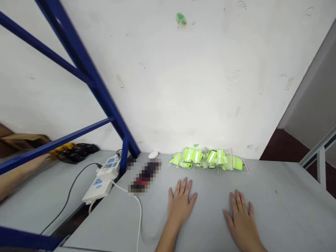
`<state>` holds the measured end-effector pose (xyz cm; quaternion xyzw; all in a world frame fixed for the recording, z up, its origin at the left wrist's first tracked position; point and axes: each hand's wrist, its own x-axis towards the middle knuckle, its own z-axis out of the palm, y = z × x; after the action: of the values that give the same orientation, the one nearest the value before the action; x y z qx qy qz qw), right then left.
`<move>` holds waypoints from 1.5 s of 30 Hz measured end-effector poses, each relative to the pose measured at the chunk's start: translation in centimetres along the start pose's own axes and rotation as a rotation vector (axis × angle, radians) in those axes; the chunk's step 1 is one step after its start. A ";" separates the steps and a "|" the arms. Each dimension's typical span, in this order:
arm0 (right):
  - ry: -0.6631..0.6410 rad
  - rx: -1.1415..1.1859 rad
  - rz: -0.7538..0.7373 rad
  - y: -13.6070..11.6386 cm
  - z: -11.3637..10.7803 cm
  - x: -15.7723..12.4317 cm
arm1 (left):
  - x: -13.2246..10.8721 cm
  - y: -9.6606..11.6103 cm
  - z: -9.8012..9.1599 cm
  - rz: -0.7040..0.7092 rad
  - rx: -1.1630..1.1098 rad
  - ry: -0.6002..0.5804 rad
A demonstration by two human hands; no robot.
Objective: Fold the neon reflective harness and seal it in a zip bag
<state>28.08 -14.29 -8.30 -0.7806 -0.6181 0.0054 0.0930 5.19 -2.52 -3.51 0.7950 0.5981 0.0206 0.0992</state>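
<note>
My left hand [180,201] lies flat on the grey tabletop [207,206], fingers spread and nothing in them. To its right, my right hand [242,218] also rests palm down on the surface, open, with the thumb held apart. Beyond both hands, against the wall, a row of clear zip bags [193,157] holds folded neon-yellow fabric with silver reflective stripes. Neither hand touches the bags. A white oval object [153,154] sits near the wall to the left, and a pixelated dark and red item [144,177] lies in front of it.
A blue metal frame [99,89] rises on the left. Beside it are a white power strip [101,185] and a white cable [140,210]. On the neighbouring table, another person's arm [23,171] reaches near black plastic bundles [76,153]. A grey metal frame [321,164] stands at right.
</note>
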 end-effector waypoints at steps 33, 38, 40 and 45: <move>0.037 0.020 0.050 0.9 -0.1 -1.1 | -5.5 -0.7 3.0 0.094 -0.122 0.171; 0.047 0.040 -0.112 0.8 -3.0 2.7 | -5.3 -0.9 2.8 0.102 -0.127 0.176; 0.135 0.006 -0.159 0.2 -4.9 6.2 | -5.3 -0.9 2.8 0.102 -0.128 0.177; 0.227 -0.050 -0.219 -2.1 -6.4 15.9 | -5.1 -1.0 2.7 0.098 -0.143 0.182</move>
<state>30.60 0.58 0.03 -0.7063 -0.6848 -0.1083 0.1427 3.23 -7.51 -5.90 0.8090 0.5621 0.1400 0.1000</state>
